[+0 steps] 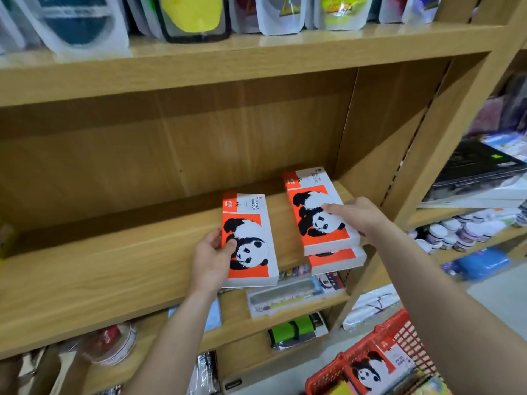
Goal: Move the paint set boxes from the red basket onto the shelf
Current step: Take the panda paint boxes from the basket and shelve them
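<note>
Left hand (211, 260) gripping paint box (251, 240), right hand (356, 215) holding stacked box (308, 212)

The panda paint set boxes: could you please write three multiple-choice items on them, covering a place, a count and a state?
1. Where is the red basket?
A. On the top shelf
B. Lower right, below the wooden shelf
C. Hung on a wall hook

2. How many panda boxes lie stacked under the right hand?
A. Two
B. Four
C. Six

3. What is the left hand doing?
A. Hanging idle
B. Gripping a panda box
C. Holding a jar

Answers: B, the basket sits at the lower right of the view; A, a top box lies on a lower box; B, its thumb lies over that box's left edge.
</note>
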The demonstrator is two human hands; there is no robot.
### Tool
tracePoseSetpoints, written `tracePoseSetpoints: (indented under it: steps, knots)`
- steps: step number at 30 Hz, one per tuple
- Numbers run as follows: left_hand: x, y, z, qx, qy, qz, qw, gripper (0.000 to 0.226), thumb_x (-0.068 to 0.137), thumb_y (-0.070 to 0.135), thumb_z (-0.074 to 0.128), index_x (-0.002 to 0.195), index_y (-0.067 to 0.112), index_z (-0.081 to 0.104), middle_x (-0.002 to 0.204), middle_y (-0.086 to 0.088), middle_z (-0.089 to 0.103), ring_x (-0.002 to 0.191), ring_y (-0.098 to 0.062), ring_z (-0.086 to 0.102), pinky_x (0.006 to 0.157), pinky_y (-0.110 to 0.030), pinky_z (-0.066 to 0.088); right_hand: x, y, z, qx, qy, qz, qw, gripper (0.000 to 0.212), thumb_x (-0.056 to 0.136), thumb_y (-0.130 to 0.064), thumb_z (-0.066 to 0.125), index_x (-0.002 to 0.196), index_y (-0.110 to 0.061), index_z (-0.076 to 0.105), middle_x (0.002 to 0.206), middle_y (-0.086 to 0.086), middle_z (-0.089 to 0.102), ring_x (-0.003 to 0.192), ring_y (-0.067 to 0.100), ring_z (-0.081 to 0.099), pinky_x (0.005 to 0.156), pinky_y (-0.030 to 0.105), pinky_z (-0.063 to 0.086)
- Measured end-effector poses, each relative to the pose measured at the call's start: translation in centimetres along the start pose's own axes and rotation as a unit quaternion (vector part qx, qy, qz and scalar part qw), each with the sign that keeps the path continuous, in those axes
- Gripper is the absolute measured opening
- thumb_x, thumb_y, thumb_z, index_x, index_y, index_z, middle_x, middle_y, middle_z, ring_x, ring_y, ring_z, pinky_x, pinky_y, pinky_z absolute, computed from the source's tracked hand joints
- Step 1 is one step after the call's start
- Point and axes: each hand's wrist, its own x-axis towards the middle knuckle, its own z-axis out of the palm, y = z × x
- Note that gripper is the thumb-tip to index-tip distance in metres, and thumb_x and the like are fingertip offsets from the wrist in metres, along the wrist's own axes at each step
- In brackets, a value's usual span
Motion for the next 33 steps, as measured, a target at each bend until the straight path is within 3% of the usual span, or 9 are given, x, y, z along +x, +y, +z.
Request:
tracePoseSetpoints:
  steps: [3, 5, 9, 12, 16, 20, 24, 31, 33]
  knots:
    - [-0.1, 0.4, 0.2, -0.035, 0.003, -0.025, 0.999, 0.035, 0.096, 0.009, 0.066, 0.13, 0.012, 0.061, 0.119, -0.007, 0.07, 0.105, -0.025, 0.07, 0.094, -0.046, 0.056, -0.4, 1.3, -0.3, -0.009, 0.057, -0.058, 0.997, 0.054, 0.093, -0.036, 0.071, 0.132, 0.0, 0.063, 0.105, 0.004, 0.078, 0.086, 0.024, 0.075, 0.072, 0.036, 0.057]
    - [-0.3, 0.9, 0.7, -0.07, 0.006, -0.041, 0.997, 0.043, 0.094, 0.007, 0.067, 0.136, 0.008, 0.058, 0.123, -0.013, 0.069, 0.109, -0.031, 0.068, 0.099, -0.051, 0.053, -1.9, 2.8, -0.2, 0.026, 0.09, -0.086, 0.992, 0.058, 0.096, -0.035, 0.068, 0.145, -0.008, 0.053, 0.102, -0.009, 0.072, 0.084, 0.011, 0.069, 0.068, 0.031, 0.052]
    - [-1.0, 3.2, 2.5, -0.136, -0.007, -0.043, 0.99, 0.023, 0.094, 0.006, 0.066, 0.114, 0.017, 0.068, 0.11, -0.012, 0.076, 0.101, -0.033, 0.073, 0.09, -0.049, 0.058, -5.4, 7.1, 1.1, 0.055, 0.144, -0.139, 0.978, 0.042, 0.099, -0.033, 0.064, 0.138, -0.02, 0.058, 0.106, -0.021, 0.068, 0.087, -0.012, 0.066, 0.069, 0.013, 0.049]
    - [-1.1, 5.9, 5.0, -0.148, -0.027, -0.008, 0.989, 0.015, 0.094, 0.009, 0.066, 0.105, 0.018, 0.071, 0.101, -0.008, 0.079, 0.093, -0.028, 0.076, 0.082, -0.043, 0.06, -7.5, 8.9, 1.8, 0.105, 0.143, -0.148, 0.973, 0.038, 0.101, -0.033, 0.061, 0.139, -0.025, 0.06, 0.114, -0.029, 0.063, 0.098, -0.02, 0.06, 0.092, 0.022, 0.052]
    - [-1.6, 7.9, 9.6, -0.09, -0.091, 0.018, 0.992, 0.011, 0.098, 0.015, 0.063, 0.097, 0.024, 0.068, 0.106, -0.004, 0.077, 0.094, -0.021, 0.075, 0.084, -0.04, 0.06, -8.8, 9.1, 2.1, 0.144, 0.128, -0.157, 0.969, 0.044, 0.106, -0.039, 0.052, 0.149, -0.029, 0.052, 0.118, -0.04, 0.054, 0.101, -0.033, 0.05, 0.083, 0.009, 0.039]
    - [-3.2, 5.7, 11.8, 0.022, -0.145, 0.061, 0.987, 0.022, 0.1, 0.034, 0.052, 0.107, 0.026, 0.071, 0.112, 0.005, 0.077, 0.098, -0.014, 0.073, 0.092, -0.041, 0.057, -9.5, 9.3, 2.4, 0.149, 0.095, -0.173, 0.969, 0.053, 0.104, -0.045, 0.053, 0.154, -0.031, 0.043, 0.121, -0.046, 0.055, 0.122, -0.014, 0.053, 0.085, 0.002, 0.042]
    - [-4.1, 2.7, 11.5, 0.024, -0.205, 0.074, 0.976, 0.055, 0.088, 0.07, 0.044, 0.138, 0.05, 0.051, 0.118, 0.026, 0.07, 0.105, 0.0, 0.068, 0.091, -0.035, 0.053, -10.0, 9.5, 3.0, 0.142, 0.061, -0.203, 0.967, 0.056, 0.096, -0.069, 0.047, 0.148, -0.047, 0.044, 0.136, -0.031, 0.062, 0.126, -0.007, 0.057, 0.101, 0.029, 0.047]
    - [-1.6, 2.9, 12.2, -0.018, -0.273, 0.077, 0.959, 0.068, 0.094, 0.062, 0.049, 0.155, 0.039, 0.028, 0.106, 0.05, 0.061, 0.098, 0.024, 0.059, 0.077, -0.01, 0.05, -5.5, 6.2, 1.8, 0.13, 0.073, -0.145, 0.978, 0.043, 0.098, -0.065, 0.04, 0.127, -0.042, 0.061, 0.111, -0.016, 0.075, 0.107, 0.009, 0.069, 0.102, 0.045, 0.05]
    - [-1.0, 2.4, 11.6, 0.034, -0.325, 0.091, 0.941, 0.092, 0.082, 0.064, 0.07, 0.155, 0.05, 0.015, 0.125, 0.042, 0.059, 0.115, 0.012, 0.059, 0.092, -0.023, 0.049, -4.3, 5.5, 1.6, 0.104, 0.089, -0.161, 0.978, 0.046, 0.103, -0.06, 0.037, 0.127, -0.03, 0.062, 0.113, -0.01, 0.073, 0.108, 0.014, 0.067, 0.098, 0.044, 0.05]
